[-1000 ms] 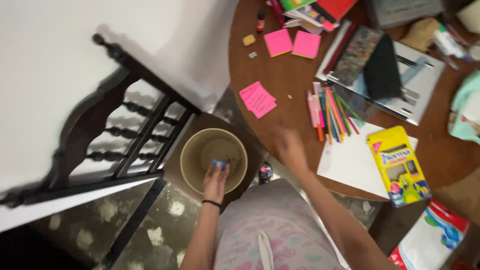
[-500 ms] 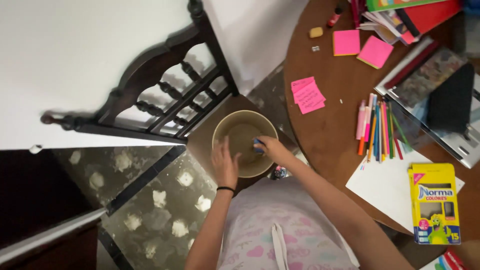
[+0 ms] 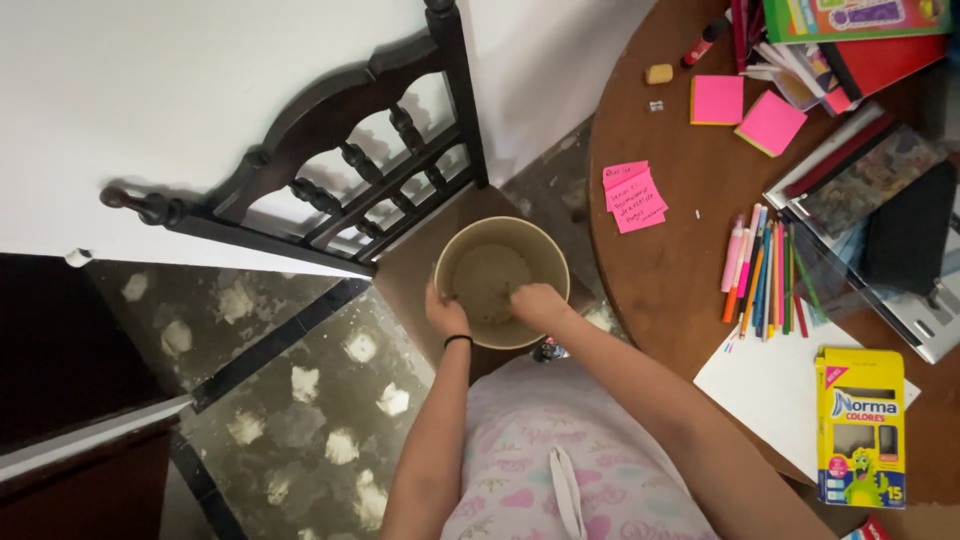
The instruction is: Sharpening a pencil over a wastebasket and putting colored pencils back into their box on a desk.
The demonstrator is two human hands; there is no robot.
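Your left hand (image 3: 444, 312) grips the near rim of the round beige bin (image 3: 502, 281), which stands on the floor between the dark wooden chair (image 3: 330, 170) and the round brown table (image 3: 690, 270). Your right hand (image 3: 534, 302) dips inside it, curled; whether it holds anything cannot be told.

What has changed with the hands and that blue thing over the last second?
The right hand came off the table to the round bin and took the small blue thing from the left hand. Now both hands sit at the bin's near rim, and the blue thing is no longer visible. The bin, chair and pencils stayed put.
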